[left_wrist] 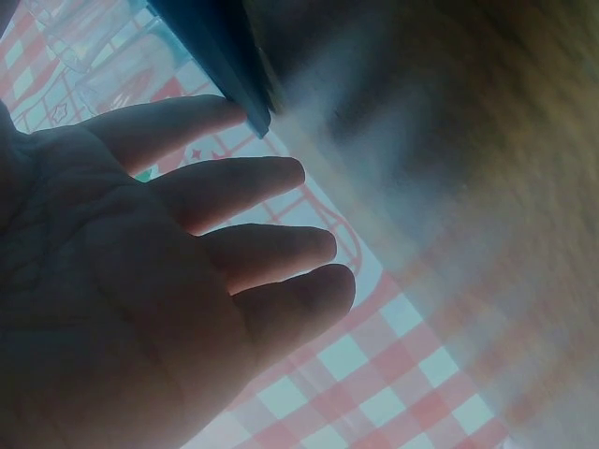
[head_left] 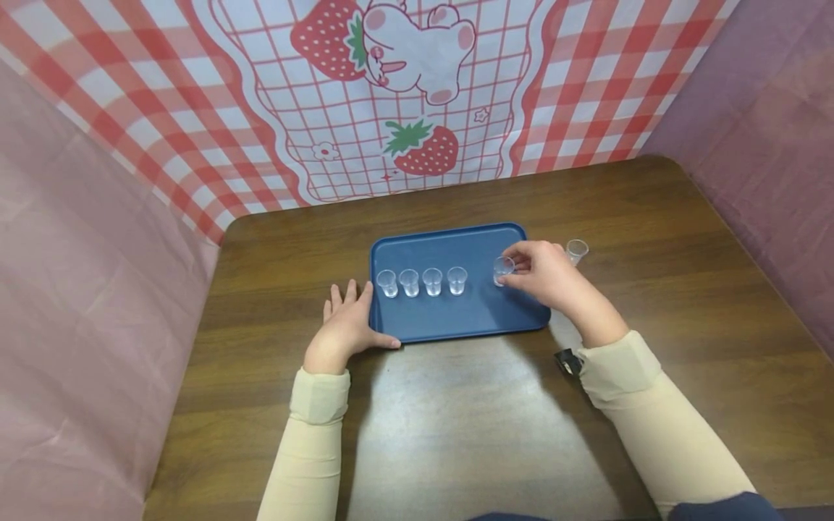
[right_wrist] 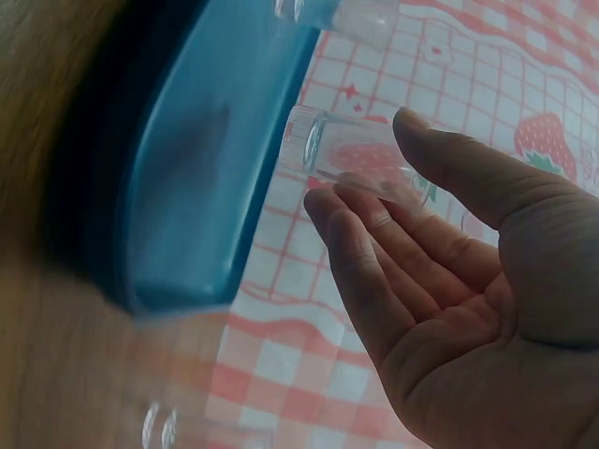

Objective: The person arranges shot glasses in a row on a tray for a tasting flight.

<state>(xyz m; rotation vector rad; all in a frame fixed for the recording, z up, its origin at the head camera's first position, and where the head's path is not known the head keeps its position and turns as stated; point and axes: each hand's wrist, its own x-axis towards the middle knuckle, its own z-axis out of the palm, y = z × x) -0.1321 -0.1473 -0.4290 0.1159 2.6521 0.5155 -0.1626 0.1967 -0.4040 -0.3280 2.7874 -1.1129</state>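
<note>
A blue rectangular tray (head_left: 449, 320) lies on the wooden table. On its left half several small clear cups (head_left: 433, 281) stand upright in a row. My right hand (head_left: 546, 273) pinches another clear cup (head_left: 503, 266) between thumb and fingers, over the tray's right part. The right wrist view shows that cup (right_wrist: 351, 150) held near its rim; whether its base touches the tray I cannot tell. My left hand (head_left: 345, 325) rests at the tray's left edge, fingers spread, thumb at the near corner. Seen from the left wrist, its fingers are straight beside the tray (left_wrist: 220, 61).
One more clear cup (head_left: 577, 250) stands on the table right of the tray, partly behind my right hand. A cloth with red checks and strawberries (head_left: 426, 150) hangs at the table's back edge. Pink cloth (head_left: 85, 304) hangs at the left side.
</note>
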